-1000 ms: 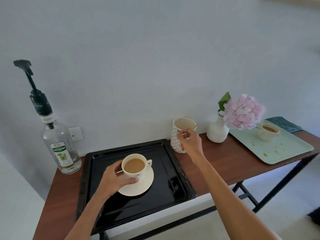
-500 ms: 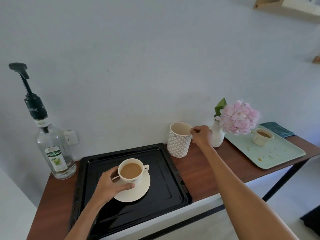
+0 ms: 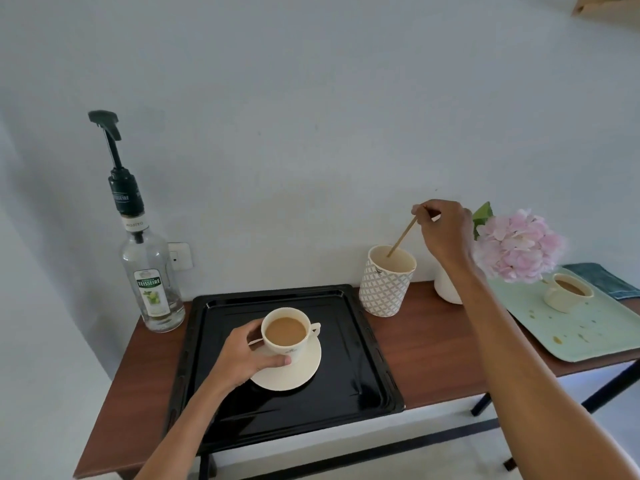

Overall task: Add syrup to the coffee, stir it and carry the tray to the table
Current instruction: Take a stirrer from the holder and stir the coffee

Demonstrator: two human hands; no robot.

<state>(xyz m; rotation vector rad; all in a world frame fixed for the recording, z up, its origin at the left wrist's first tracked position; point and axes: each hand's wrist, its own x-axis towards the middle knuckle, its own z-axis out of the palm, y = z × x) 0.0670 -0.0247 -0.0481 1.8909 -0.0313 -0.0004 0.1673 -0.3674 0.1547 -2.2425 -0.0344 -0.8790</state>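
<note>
A cream cup of milky coffee point(image 3: 285, 332) stands on a cream saucer point(image 3: 304, 370) on the black tray point(image 3: 346, 393). My left hand point(image 3: 246, 358) grips the cup's left side. Above a patterned holder cup point(image 3: 384, 289) behind the tray's right corner, my right hand point(image 3: 441, 230) pinches the top of a thin wooden stir stick point(image 3: 403, 237). The stick's lower end is still inside the holder. A clear syrup bottle point(image 3: 152, 282) with a black pump stands at the table's back left.
The brown wooden table point(image 3: 436, 362) stands against a pale wall. At the right are a white vase of pink flowers point(image 3: 516, 245), a mint tray point(image 3: 588, 334) with a second coffee cup point(image 3: 568, 292), and a teal cloth point(image 3: 602, 278).
My right hand has risen from the holder cup's rim, drawing a stir stick up out of it. The left hand has stayed on the coffee cup.
</note>
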